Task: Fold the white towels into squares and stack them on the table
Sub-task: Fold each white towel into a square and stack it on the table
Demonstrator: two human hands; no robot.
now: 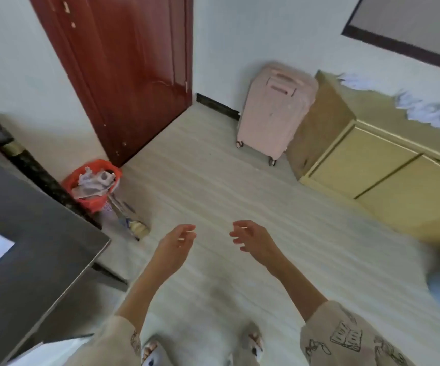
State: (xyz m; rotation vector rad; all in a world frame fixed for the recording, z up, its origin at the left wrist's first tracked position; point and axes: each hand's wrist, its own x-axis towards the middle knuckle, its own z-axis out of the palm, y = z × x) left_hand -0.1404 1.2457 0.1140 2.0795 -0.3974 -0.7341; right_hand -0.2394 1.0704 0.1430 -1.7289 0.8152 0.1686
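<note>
- Because the white towels (430, 112) are soft cloth, they should be treated as light, limp and non-fragile; they will sag and crumple unless supported at two points.
- Recommended hold, as a judgement: pinch one towel at two adjacent corners along a single edge, so that the cloth hangs flat and can be laid out for folding.
- Location of the towels: a loose, unfolded heap lies on the top of the yellow cabinet (367, 159), toward its far right edge and near the wall. Individual towels in the heap cannot be told apart.
- A dark table (28, 247) stands at the left; a white patch shows near its left edge, but whether it is a folded towel cannot be told.
- Left hand (176, 241): held out in front of the body over the floor (213, 180), palm turned inward, fingers loosely curled, holding nothing.
- Right hand (253, 239): held out level with the left, palm turned inward, fingers relaxed and slightly spread, holding nothing.
- The two hands face each other with a gap between them, well apart from both the towels and the table.
- Both forearms are bare below patterned sleeves (345, 339).
- Other items: a pink suitcase (274, 112) beside the cabinet, a brown door (123, 62), and a red bin (92, 180) by the wall.
</note>
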